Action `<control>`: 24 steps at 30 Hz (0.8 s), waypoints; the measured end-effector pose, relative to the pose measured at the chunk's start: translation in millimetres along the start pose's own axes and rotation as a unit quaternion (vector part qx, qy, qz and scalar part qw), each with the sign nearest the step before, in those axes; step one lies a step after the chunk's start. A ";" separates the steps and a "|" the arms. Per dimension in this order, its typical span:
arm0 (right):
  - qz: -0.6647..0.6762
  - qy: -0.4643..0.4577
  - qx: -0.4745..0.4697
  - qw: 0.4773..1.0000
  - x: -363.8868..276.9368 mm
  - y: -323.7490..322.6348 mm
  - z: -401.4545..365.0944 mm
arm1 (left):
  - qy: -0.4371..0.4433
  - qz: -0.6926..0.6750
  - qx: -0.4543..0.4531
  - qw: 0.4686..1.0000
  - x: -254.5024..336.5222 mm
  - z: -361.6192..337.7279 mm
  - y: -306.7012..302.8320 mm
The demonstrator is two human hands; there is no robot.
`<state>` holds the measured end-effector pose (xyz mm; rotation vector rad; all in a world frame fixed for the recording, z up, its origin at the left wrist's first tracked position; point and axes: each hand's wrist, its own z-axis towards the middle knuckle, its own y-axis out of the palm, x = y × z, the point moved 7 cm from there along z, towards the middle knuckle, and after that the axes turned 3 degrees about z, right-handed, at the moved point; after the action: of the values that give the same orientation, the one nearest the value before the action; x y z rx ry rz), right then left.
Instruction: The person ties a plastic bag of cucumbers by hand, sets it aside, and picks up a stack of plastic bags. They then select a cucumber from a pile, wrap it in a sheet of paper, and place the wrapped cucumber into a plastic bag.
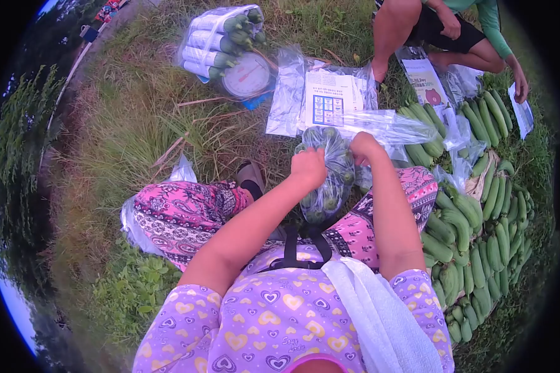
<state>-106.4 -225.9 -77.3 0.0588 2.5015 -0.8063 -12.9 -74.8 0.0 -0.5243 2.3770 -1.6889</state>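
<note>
Between my knees stands a clear plastic bag (pixel 330 186) packed with long green gourds, their rounded ends pressed against the film. My left hand (pixel 309 168) is closed in a fist on the left side of the bag's upper part. On the other side, my right hand (pixel 366 148) has its fingers closed on the plastic near the top right; the fingertips are partly hidden. Just beyond my hands lie flat clear bags (pixel 285 93) and printed paper sheets (pixel 333 93). Loose plastic film (pixel 392 127) stretches to the right of the bag.
A filled bag of paper-wrapped gourds (pixel 214 40) is beside a round pale dial or lid (pixel 246 74). A large pile of green gourds (pixel 479 242) lies on my right. At upper right another person crouches, one hand (pixel 520 84) at a printed sheet (pixel 521 112).
</note>
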 end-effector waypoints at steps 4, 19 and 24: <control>0.078 0.009 0.060 0.995 -13.4 3.2 -25.2 | -0.028 -0.074 -0.023 0.997 -9.3 6.1 4.2; 0.265 -0.206 0.200 0.921 -90.5 15.7 -56.1 | -0.105 -0.236 -0.054 0.965 -120.7 20.5 39.3; -0.026 -0.296 0.311 0.903 -130.0 49.9 -60.7 | -0.022 -0.244 -0.079 0.966 -87.1 19.6 29.0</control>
<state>-11.3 -136.6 0.6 -0.0330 1.6153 -1.3795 68.9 -50.0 -38.8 -1.2481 2.5037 -1.6308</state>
